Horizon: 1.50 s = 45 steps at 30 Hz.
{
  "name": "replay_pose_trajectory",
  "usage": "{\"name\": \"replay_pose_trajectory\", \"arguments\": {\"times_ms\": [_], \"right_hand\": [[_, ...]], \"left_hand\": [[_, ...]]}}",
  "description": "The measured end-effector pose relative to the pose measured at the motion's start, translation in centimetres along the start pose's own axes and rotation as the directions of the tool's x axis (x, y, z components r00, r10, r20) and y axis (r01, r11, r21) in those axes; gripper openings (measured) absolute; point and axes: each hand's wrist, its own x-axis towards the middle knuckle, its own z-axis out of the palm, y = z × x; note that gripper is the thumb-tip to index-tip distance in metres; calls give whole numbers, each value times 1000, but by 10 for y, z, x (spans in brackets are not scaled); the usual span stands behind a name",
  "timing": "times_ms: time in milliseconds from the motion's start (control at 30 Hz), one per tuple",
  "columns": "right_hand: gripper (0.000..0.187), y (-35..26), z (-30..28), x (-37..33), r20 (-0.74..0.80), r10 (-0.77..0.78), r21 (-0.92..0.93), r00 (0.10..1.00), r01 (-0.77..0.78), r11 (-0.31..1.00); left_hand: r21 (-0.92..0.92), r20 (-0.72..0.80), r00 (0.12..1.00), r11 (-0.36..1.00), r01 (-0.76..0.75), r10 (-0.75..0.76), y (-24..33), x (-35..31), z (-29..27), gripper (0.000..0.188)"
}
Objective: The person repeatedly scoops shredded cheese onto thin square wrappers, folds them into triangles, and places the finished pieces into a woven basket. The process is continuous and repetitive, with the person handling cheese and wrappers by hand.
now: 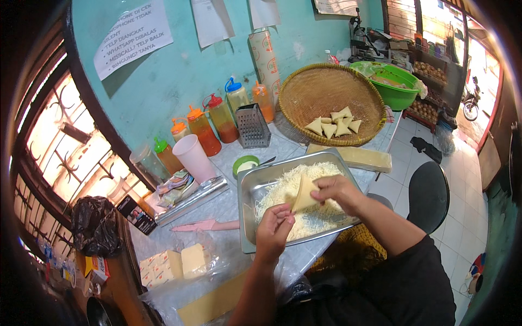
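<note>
- A pale yellow triangular pastry (304,194) was held upright over a metal tray (249,187), pinched at its upper right edge by the closed fingers of the right hand (337,191).
- The lower left corner of the pastry was met by the left hand (274,224), whose fingers were curled together around a pinch of shreds; whether the pastry itself was gripped by it could not be told.
- Both hands were placed above a loose, stringy heap of grated cheese (283,190) that filled the rectangular, shiny tray.
- The tray was set on a tiled surface (217,209), near its front edge.
- Beyond the tray, a round woven basket (326,95) was tilted against the wall, with several more folded triangles (334,124) lying at its lower part.
- A perforated steel box grater (252,126) was stood just left of the basket, beside a row of plastic squeeze bottles (209,127) with coloured caps.
- A pink cup (194,157) and a pink knife (204,225) were seen left of the tray.
- Pale blocks (174,263) in clear wrapping lay at the near left corner.
</note>
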Motion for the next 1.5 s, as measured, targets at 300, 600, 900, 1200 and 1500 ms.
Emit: {"name": "replay_pose_trajectory", "arguments": {"times_ms": [300,600,900,1200,1500], "right_hand": [[24,11,-189,117,-526,-283,-529,802,-48,848],[35,62,-279,170,-389,71,-921,919,-389,-2],[38,30,-231,124,-368,-336,-930,867,-345,128],[32,41,-37,-109,-309,-636,-576,707,393,717],[16,43,135,-114,572,-566,-333,594,799,501]], "left_hand": [[364,-79,962,906,-215,260,-3,-5,4,26],[276,-111,991,960,-38,71,11,-7,8,23],[421,-15,944,858,-293,330,4,-11,9,19],[411,63,877,789,-457,476,30,-28,15,14],[719,-200,836,656,-229,511,46,-118,-54,14]]}}
